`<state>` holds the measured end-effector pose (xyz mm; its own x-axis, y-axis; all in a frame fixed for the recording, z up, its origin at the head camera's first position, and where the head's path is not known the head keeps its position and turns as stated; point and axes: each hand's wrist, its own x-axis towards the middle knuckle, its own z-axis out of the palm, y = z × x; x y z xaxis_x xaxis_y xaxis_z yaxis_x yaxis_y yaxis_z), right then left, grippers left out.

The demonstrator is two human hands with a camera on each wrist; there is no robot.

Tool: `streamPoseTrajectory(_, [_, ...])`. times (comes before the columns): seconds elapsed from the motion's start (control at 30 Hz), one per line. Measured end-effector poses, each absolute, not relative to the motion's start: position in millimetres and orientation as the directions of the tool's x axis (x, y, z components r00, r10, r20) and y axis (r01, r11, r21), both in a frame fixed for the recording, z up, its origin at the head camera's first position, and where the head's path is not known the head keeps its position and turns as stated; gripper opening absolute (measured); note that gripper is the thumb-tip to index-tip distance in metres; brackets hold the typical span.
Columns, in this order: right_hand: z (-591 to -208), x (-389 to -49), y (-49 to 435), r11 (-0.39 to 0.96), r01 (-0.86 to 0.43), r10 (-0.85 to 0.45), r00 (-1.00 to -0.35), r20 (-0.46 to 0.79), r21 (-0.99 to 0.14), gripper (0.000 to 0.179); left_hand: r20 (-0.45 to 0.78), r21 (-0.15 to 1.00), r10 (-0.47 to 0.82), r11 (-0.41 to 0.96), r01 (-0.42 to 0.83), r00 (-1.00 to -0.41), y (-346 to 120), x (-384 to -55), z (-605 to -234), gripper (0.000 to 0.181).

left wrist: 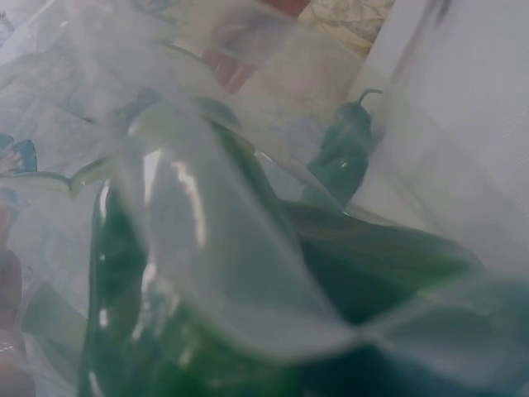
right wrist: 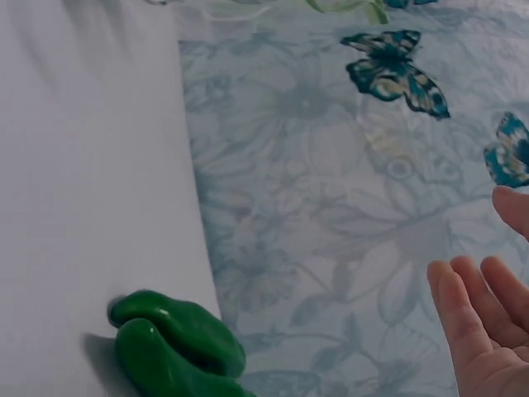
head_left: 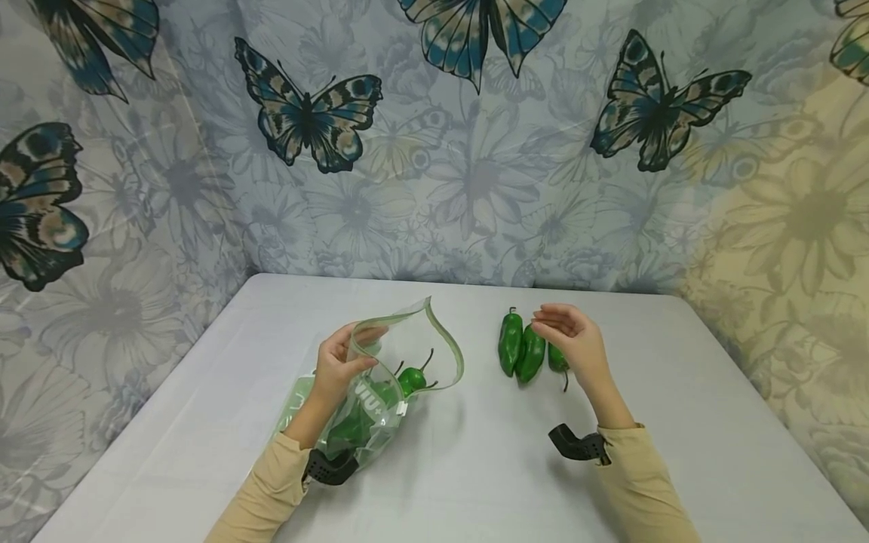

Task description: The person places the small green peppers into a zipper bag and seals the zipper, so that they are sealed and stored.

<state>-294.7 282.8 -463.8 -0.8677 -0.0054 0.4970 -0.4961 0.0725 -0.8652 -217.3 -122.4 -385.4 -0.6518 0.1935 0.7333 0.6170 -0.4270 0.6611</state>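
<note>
My left hand pinches the rim of a clear zip bag with green trim and pale lettering, its mouth gaping wide. Inside it are green peppers, some with stems poking up near the opening; the left wrist view shows glossy peppers through the plastic. Over at the right, my right hand hovers above loose green peppers on the table, fingers extended and holding nothing. It partly covers one pepper. In the right wrist view the hand is apart from two peppers.
The white-covered table ends at a back edge against a hanging cloth printed with butterflies and flowers. Black wrist mounts sit at both sleeve cuffs, the left one close to the bag.
</note>
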Motion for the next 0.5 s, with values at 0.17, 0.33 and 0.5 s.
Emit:
streamPoseTrajectory(0.17, [-452.5, -284.1, 283.8, 0.112, -0.468, 0.038, -0.879, 0.475, -0.877, 0.041, 0.732, 0.662, 0.195, -0.427, 0.616, -0.652, -121.9, -217.5, -384.4, 0.041])
streamPoseTrajectory(0.33, [-464.9, -295.4, 298.8, 0.203, -0.448, 0.093, -0.876, 0.472, -0.871, 0.043, 0.729, 0.666, 0.201, -0.429, 0.611, -0.654, -121.5, -217.5, -384.7, 0.04])
streamPoseTrajectory(0.5, [-459.9, -293.5, 300.0, 0.176, -0.471, 0.073, -0.87, 0.488, -0.864, 0.037, 0.728, 0.668, 0.202, -0.426, 0.61, -0.656, -123.0, -217.2, -385.0, 0.04])
